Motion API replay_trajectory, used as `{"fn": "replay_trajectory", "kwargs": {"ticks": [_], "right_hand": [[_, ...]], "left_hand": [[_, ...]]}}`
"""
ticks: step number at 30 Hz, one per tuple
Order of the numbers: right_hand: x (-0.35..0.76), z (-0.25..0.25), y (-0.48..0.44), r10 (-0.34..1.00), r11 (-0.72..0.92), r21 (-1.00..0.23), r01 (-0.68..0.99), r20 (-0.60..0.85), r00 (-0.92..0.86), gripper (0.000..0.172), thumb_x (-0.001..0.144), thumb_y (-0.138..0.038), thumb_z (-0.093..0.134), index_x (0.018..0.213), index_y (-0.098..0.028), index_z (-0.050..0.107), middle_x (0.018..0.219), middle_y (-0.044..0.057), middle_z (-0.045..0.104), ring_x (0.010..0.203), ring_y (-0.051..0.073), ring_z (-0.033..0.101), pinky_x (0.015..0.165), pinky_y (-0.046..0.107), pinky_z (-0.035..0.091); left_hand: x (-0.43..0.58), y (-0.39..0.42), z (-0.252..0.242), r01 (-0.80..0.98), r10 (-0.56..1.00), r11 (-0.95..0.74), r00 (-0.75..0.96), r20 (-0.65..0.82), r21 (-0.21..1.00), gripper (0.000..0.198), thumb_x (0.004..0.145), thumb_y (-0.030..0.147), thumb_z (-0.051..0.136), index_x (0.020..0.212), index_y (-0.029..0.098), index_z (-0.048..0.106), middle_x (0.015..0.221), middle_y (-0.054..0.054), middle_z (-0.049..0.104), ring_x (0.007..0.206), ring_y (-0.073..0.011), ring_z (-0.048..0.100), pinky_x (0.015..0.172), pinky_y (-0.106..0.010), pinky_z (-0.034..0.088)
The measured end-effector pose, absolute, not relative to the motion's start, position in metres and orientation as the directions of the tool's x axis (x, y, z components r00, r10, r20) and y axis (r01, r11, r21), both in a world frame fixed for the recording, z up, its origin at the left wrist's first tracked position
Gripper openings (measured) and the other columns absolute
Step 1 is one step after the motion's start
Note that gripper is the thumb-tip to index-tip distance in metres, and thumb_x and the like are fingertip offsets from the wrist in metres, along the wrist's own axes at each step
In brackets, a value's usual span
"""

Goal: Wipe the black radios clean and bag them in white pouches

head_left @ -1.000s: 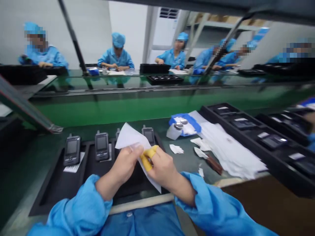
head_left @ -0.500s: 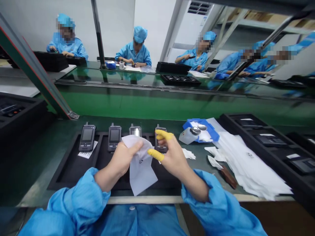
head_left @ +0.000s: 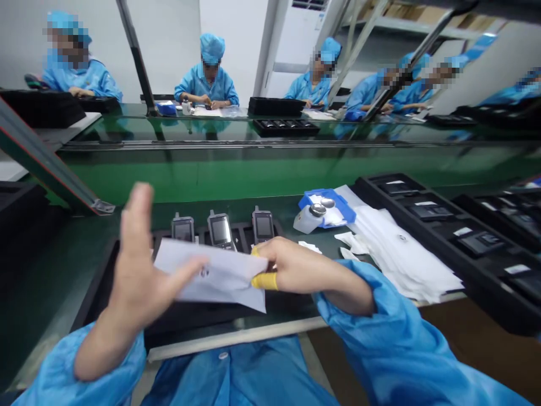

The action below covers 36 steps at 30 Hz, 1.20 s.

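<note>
A thin white bag (head_left: 228,282) with a small dark printed mark is stretched out sideways over the black tray (head_left: 93,290). My right hand (head_left: 296,266), with yellow finger covers, pinches its right end. Raised at the left, my left hand (head_left: 137,270) is open and blurred; its thumb lies across the bag's face, fingers pointing up. Behind the bag stand several rugged handheld phones: one at the left (head_left: 183,228), one in the middle (head_left: 220,230) and one at the right (head_left: 264,225), their lower parts partly covered.
To the right are a white bottle (head_left: 306,220) with a metal cap, a blue bin (head_left: 347,212), crumpled white scraps (head_left: 351,242) and a stack of white bags (head_left: 393,254). Black foam trays (head_left: 443,217) with devices lie farther right. Co-workers sit across the green bench (head_left: 203,169).
My left hand has let go of the bag, moved left and spread its fingers. The bag has gone from hanging crumpled to lying stretched sideways, held by my right hand. The view has shifted right.
</note>
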State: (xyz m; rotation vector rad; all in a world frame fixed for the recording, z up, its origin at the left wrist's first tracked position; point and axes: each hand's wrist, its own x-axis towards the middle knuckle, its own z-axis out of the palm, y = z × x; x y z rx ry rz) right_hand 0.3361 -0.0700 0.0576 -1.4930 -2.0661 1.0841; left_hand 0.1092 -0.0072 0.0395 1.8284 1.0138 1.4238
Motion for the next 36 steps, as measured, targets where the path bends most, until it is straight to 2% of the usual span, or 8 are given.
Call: {"fn": "replay_trajectory", "kwargs": {"ticks": [3, 6, 11, 16, 22, 27, 32, 36], "right_hand": [[0.327, 0.083, -0.063, 0.832, 0.379, -0.598, 0.706, -0.113, -0.543, 0.016, 0.067, -0.009, 0.066, 0.055, -0.017, 0.06, 0.052, -0.007, 0.05, 0.049, 0.006, 0.043, 0.049, 0.02, 0.032], [0.337, 0.087, -0.036, 0.854, 0.306, -0.697, 0.649, -0.1, -0.511, 0.003, 0.072, -0.018, 0.067, 0.069, -0.018, 0.068, 0.06, -0.005, 0.062, 0.054, 0.007, 0.051, 0.051, 0.02, 0.037], [0.388, 0.046, 0.031, 0.976, -0.158, -0.708, 0.688, -0.008, 0.217, 0.005, 0.07, -0.014, 0.069, 0.07, -0.019, 0.069, 0.068, 0.0, 0.068, 0.064, 0.013, 0.058, 0.068, 0.027, 0.046], [0.409, -0.001, 0.057, 0.955, -0.281, -0.722, 0.632, -0.144, 0.26, 0.021, 0.066, -0.006, 0.066, 0.05, -0.018, 0.06, 0.05, 0.0, 0.06, 0.052, 0.013, 0.053, 0.068, 0.033, 0.049], [0.406, 0.006, 0.039, 0.962, -0.228, -0.785, 0.576, -0.089, 0.259, 0.016, 0.065, -0.003, 0.06, 0.055, -0.015, 0.064, 0.06, 0.002, 0.067, 0.058, 0.013, 0.059, 0.067, 0.029, 0.051], [0.411, 0.037, 0.002, 0.922, -0.079, -0.785, 0.614, 0.176, 0.344, 0.005, 0.07, -0.018, 0.065, 0.072, -0.019, 0.069, 0.078, 0.003, 0.071, 0.079, 0.018, 0.063, 0.08, 0.035, 0.05], [0.409, 0.077, -0.023, 0.613, 0.392, -0.747, 0.536, 0.647, 0.453, 0.015, 0.08, -0.037, 0.063, 0.082, -0.023, 0.068, 0.085, 0.001, 0.068, 0.084, 0.018, 0.065, 0.082, 0.037, 0.052], [0.39, 0.096, -0.025, 0.514, 0.546, -0.667, 0.506, 0.744, 0.426, 0.019, 0.085, -0.042, 0.058, 0.086, -0.025, 0.066, 0.09, -0.002, 0.067, 0.089, 0.016, 0.065, 0.083, 0.037, 0.054]], "left_hand": [[0.128, -0.021, 0.042, 0.221, 0.747, -0.473, 0.613, 0.255, 0.853, 0.073, 0.044, 0.031, 0.089, 0.113, 0.028, 0.065, 0.116, -0.005, 0.068, 0.118, -0.0352, 0.055, 0.109, -0.047, 0.029], [0.144, -0.017, 0.032, 0.291, 0.711, -0.239, 0.702, -0.037, 0.927, 0.014, 0.063, 0.034, 0.076, 0.069, 0.022, 0.073, 0.067, -0.004, 0.071, 0.068, -0.0256, 0.066, 0.066, -0.032, 0.05], [0.156, 0.008, 0.012, 0.047, 0.839, 0.321, 0.45, -0.307, 0.946, 0.026, 0.056, 0.036, 0.081, 0.059, 0.013, 0.068, 0.057, -0.006, 0.067, 0.049, -0.0163, 0.058, 0.048, -0.026, 0.044], [0.162, 0.013, 0.005, -0.06, 0.871, 0.367, 0.371, -0.321, 0.928, 0.027, 0.062, 0.038, 0.076, 0.067, 0.013, 0.069, 0.066, -0.007, 0.07, 0.058, -0.0163, 0.063, 0.062, -0.029, 0.051], [0.157, 0.01, -0.005, 0.005, 0.899, 0.292, 0.34, -0.276, 0.956, 0.023, 0.048, 0.027, 0.083, 0.058, 0.013, 0.068, 0.054, -0.002, 0.065, 0.047, -0.0121, 0.054, 0.046, -0.022, 0.04], [0.159, 0.007, -0.004, 0.032, 0.892, 0.236, 0.388, -0.23, 0.971, 0.03, 0.052, 0.04, 0.08, 0.052, 0.013, 0.066, 0.051, -0.003, 0.062, 0.046, -0.0121, 0.052, 0.045, -0.023, 0.036], [0.168, 0.003, 0.001, 0.02, 0.886, 0.2, 0.424, -0.189, 0.98, 0.032, 0.042, 0.037, 0.085, 0.051, 0.016, 0.063, 0.05, 0.001, 0.06, 0.047, -0.0105, 0.049, 0.046, -0.021, 0.035], [0.173, -0.001, 0.007, 0.021, 0.869, 0.176, 0.466, -0.165, 0.984, 0.039, 0.051, 0.051, 0.079, 0.05, 0.014, 0.064, 0.048, 0.0, 0.058, 0.044, -0.01, 0.046, 0.043, -0.022, 0.032]]}}
